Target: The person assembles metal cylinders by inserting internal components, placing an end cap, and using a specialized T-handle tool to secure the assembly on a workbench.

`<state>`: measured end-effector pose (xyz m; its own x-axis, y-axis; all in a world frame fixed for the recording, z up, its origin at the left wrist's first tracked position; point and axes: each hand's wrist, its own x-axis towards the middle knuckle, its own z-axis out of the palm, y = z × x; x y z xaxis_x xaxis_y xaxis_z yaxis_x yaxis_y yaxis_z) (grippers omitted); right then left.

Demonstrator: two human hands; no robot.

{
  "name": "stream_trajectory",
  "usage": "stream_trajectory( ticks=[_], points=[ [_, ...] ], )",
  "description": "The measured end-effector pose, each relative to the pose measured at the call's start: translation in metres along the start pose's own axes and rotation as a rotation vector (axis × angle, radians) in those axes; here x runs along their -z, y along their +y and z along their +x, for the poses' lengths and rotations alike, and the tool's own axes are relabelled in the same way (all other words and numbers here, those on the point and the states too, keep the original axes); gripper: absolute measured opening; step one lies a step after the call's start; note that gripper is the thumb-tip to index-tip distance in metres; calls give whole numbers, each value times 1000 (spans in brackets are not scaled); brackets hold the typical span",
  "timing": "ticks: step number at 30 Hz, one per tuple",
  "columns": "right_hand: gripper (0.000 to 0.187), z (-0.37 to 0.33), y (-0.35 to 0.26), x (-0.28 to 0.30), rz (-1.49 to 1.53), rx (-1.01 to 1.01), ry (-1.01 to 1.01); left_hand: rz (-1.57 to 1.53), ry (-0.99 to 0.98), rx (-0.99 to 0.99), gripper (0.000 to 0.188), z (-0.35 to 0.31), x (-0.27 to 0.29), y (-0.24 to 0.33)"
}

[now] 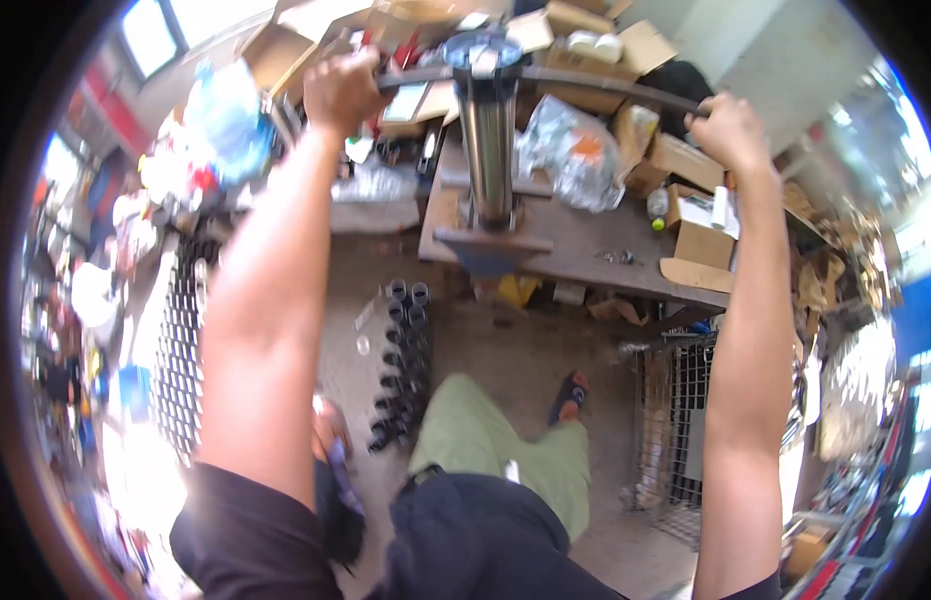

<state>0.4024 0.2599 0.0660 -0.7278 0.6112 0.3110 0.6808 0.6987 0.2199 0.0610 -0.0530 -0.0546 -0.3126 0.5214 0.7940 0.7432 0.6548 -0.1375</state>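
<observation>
Both my arms stretch forward to a long dark bar (pixel 611 88) that runs across the top of an upright shiny metal cylinder (pixel 489 150). My left hand (pixel 344 92) is closed around the bar's left end. My right hand (pixel 731 132) is closed on its right end. Between them, a blue-grey round head piece (pixel 482 52) sits on top of the cylinder. The cylinder's foot stands at the bench edge, in what looks like a vise with a blue lower part (pixel 491 256). How the bar joins the head piece is hard to make out.
The workbench (pixel 586 245) carries a clear plastic bag (pixel 571 150) and open cardboard boxes (pixel 704 245). Several dark tube pieces (pixel 398 375) stand in rows on the floor. A wire crate (pixel 691 420) is at right, a perforated panel (pixel 179 340) at left. A foot (pixel 331 430) shows beside my left arm.
</observation>
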Motion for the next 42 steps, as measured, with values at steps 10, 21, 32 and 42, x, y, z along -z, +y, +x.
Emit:
stream_trajectory(
  ticks=[10, 21, 32, 42],
  points=[
    [36, -85, -26, 33, -95, -273, 114, -240, 168, -107, 32, 38, -42, 13],
    [19, -109, -30, 57, 170, -250, -215, -257, 78, -168, 57, 18, -13, 21],
    [7, -55, 125, 20, 427, 50, 374, 655, -1477, -645, 64, 95, 43, 242],
    [30, -233, 264, -228, 687, -315, -26, 252, -1398, -99, 71, 27, 95, 211]
  ],
)
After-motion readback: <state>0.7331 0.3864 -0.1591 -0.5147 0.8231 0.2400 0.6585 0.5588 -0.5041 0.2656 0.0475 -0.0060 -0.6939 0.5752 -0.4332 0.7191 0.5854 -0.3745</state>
